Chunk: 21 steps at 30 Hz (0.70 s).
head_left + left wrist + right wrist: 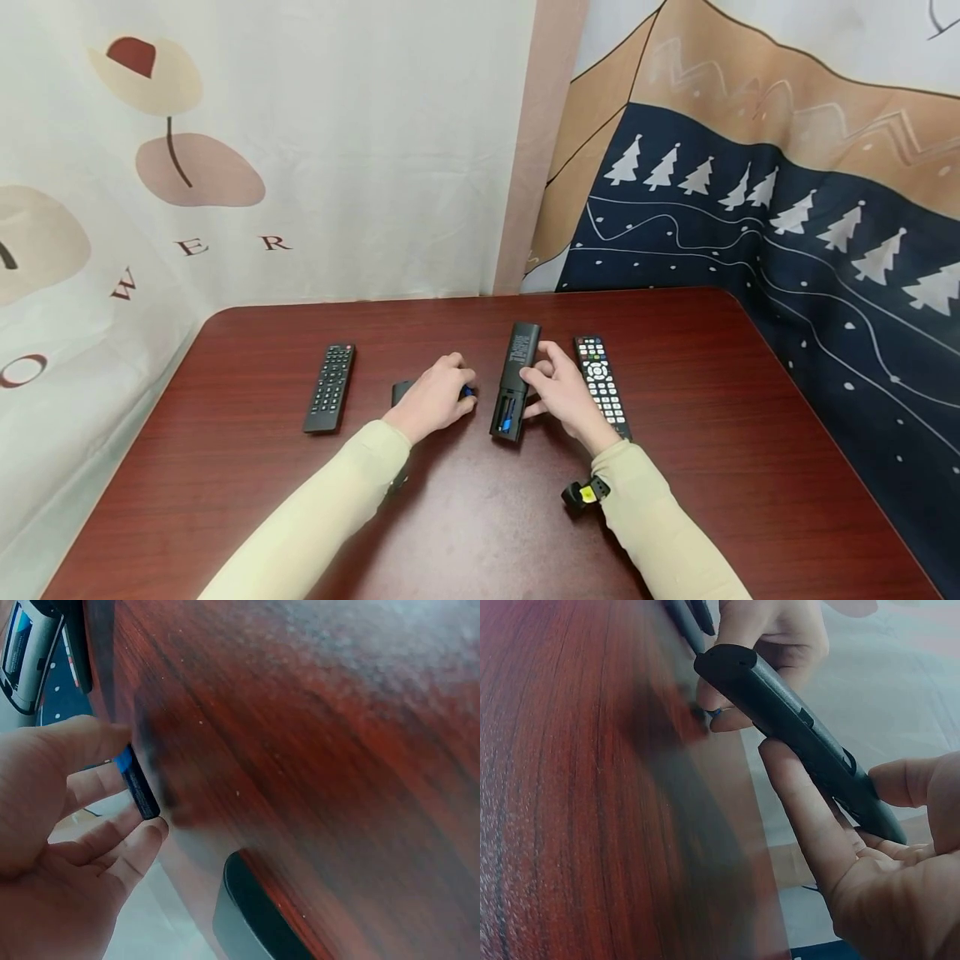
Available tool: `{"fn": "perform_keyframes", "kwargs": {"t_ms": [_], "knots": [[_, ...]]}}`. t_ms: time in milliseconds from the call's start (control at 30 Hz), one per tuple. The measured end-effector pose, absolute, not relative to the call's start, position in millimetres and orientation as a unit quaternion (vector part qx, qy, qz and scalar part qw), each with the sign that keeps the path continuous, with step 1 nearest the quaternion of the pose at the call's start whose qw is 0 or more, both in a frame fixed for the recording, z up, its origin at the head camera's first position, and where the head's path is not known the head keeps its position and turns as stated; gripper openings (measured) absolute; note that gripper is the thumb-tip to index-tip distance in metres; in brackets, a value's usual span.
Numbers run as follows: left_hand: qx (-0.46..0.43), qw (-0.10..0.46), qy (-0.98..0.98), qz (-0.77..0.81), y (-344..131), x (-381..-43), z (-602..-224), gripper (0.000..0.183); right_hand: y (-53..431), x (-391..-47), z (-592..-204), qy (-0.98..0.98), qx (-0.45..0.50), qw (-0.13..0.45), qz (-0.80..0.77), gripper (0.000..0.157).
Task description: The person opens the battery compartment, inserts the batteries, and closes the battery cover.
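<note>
My left hand (438, 390) pinches a small battery (139, 784), black with a blue end, between thumb and fingertips just above the table. My right hand (562, 387) holds a black remote control (517, 367) by its side, back facing up, with thumb and fingers on its edges. The remote's battery compartment (507, 414) is uncovered, and something blue, likely a battery, shows inside. The battery is to the left of the remote, apart from it. Under the left wrist lies a dark object (401, 390), mostly hidden, whose kind I cannot tell.
A black remote with dark buttons (330, 389) lies at the left of the reddish-brown table (225, 467). Another remote with white buttons (600, 379) lies right of centre, partly behind the right hand. Printed cloths (375, 167) hang behind the table.
</note>
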State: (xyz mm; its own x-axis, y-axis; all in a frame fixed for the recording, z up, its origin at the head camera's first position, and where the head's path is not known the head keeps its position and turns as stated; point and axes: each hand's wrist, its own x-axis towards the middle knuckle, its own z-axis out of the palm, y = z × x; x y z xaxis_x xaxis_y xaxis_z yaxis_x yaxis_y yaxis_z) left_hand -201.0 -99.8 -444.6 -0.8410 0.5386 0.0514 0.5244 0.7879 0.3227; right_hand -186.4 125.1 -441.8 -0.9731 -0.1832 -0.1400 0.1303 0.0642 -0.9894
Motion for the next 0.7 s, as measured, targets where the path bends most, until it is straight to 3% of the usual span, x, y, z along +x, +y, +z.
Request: {"fn": "perform_keyframes", "kwargs": {"t_ms": [700], "knots": [[0.278,-0.068,0.933,0.218,-101.4,-192.4,-442.4,0.012,121.3,-187.5,-441.6,0.726,-0.021,0.115,-0.678,0.046]]}}
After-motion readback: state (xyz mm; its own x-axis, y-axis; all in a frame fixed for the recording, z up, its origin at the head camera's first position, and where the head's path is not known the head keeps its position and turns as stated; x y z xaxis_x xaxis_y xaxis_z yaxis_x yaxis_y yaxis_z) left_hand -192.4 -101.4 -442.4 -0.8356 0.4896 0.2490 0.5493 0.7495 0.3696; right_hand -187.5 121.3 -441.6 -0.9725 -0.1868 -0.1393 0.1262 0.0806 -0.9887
